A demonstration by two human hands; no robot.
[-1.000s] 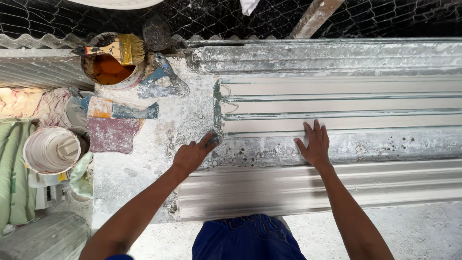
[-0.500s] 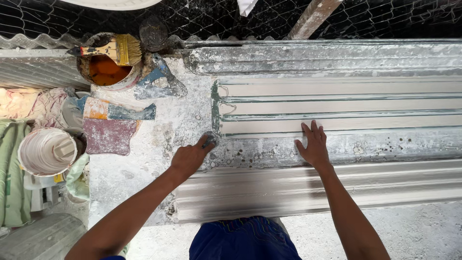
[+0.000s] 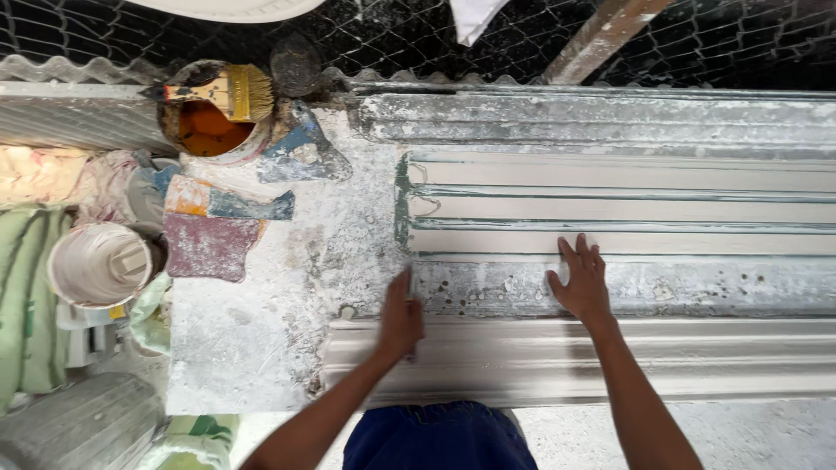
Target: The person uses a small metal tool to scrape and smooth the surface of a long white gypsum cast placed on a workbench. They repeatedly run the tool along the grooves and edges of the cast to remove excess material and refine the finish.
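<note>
Moulding (image 3: 610, 365) runs left to right across lower frame. My left hand (image 3: 401, 318) sits at its left end, closed on something unclear; right hand (image 3: 582, 283) flat, fingers spread, above it.

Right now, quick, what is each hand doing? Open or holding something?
Left hand: closed around something thin at the end of the long white ribbed plaster moulding; what it is cannot be told.
Right hand: open, flat on the moulding's speckled grey ledge, holding nothing.

Paintbrush (image 3: 228, 90) across orange-filled pot (image 3: 205, 128), white bucket (image 3: 97, 265).
</note>
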